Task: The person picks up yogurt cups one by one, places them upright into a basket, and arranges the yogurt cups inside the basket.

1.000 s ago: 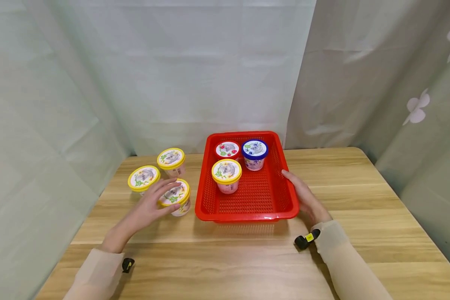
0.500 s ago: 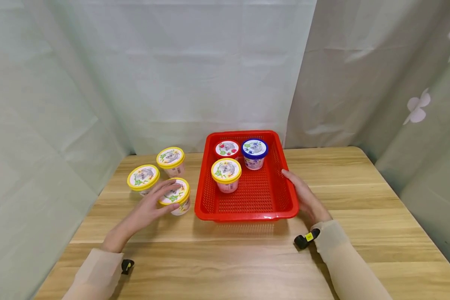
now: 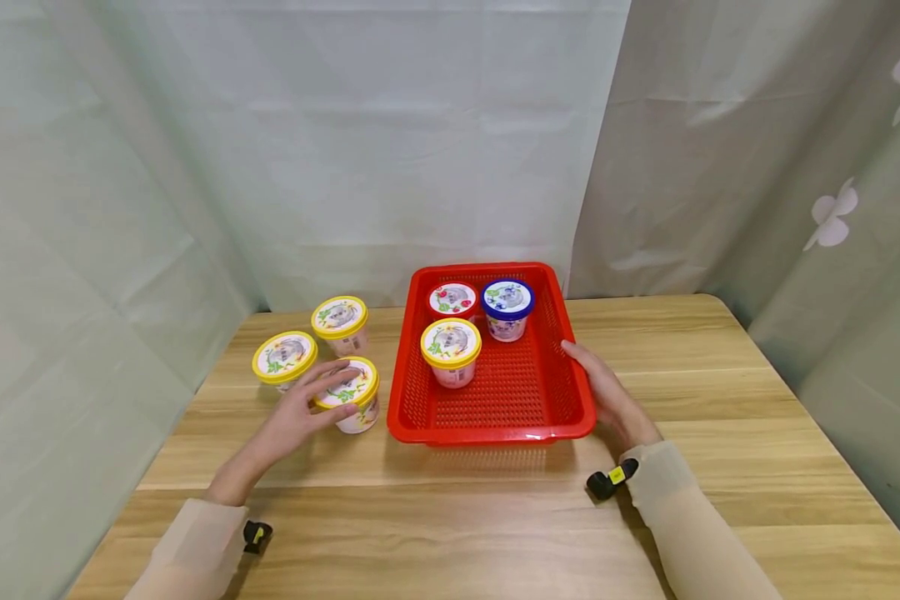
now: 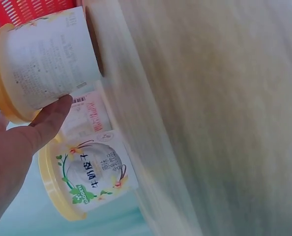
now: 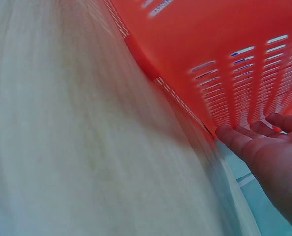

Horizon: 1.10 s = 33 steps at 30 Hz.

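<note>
My left hand (image 3: 296, 421) holds a paper cup with a yellow lid (image 3: 362, 379) at its lid and upper side. In the left wrist view, the thumb lies against the side of that cup (image 4: 52, 59), which stands on the table. Two more yellow-lidded cups, one at the left (image 3: 283, 355) and one farther back (image 3: 341, 315), stand close behind it. On the other side, my right hand (image 3: 613, 400) holds the red plastic basket (image 3: 583, 417) at its right edge. One digit lies over the rim, and several fingers (image 5: 239, 140) touch the slotted outer wall.
Inside the basket stand a red-lidded cup (image 3: 452, 297), a blue-lidded cup (image 3: 507, 300) and another yellow-lidded cup (image 3: 451, 343). The wooden table (image 3: 487, 533) ends at pale curtains (image 3: 420, 150) behind and to both sides.
</note>
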### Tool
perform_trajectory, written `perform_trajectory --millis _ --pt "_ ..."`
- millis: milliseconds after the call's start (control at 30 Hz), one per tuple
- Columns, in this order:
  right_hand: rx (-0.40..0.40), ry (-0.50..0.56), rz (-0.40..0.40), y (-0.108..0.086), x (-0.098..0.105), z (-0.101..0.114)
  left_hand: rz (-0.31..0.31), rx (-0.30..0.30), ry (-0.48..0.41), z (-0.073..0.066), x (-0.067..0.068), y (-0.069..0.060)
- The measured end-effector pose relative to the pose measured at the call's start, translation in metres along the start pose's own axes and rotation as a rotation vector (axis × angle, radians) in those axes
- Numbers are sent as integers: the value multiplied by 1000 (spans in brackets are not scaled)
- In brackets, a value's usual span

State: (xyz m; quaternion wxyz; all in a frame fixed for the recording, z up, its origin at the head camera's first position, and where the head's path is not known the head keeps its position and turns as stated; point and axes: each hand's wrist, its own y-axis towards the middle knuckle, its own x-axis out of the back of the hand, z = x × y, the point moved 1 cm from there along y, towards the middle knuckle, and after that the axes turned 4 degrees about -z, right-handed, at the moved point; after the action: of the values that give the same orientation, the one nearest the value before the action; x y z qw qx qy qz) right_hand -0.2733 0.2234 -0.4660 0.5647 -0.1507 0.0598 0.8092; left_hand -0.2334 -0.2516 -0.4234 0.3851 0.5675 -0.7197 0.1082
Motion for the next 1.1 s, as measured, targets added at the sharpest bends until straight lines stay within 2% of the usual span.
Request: perform_trajectory --millis 167,300,400,633,800,1100 --pt "3 -5 10 1 1 0 -26 0 1 -4 2 0" --pt "7 -15 15 1 1 0 -45 33 -16 -11 7 1" --pt "7 -17 11 1 1 0 -63 31 -20 -17 12 4" --pt "3 -18 1 1 1 -1 -121 -51 -13 -31 20 18" --pt "-13 -20 -20 1 0 -1 -110 -59 -20 -44 24 30" --pt "-29 11 -39 -1 0 -1 -96 -106 26 -65 24 57"
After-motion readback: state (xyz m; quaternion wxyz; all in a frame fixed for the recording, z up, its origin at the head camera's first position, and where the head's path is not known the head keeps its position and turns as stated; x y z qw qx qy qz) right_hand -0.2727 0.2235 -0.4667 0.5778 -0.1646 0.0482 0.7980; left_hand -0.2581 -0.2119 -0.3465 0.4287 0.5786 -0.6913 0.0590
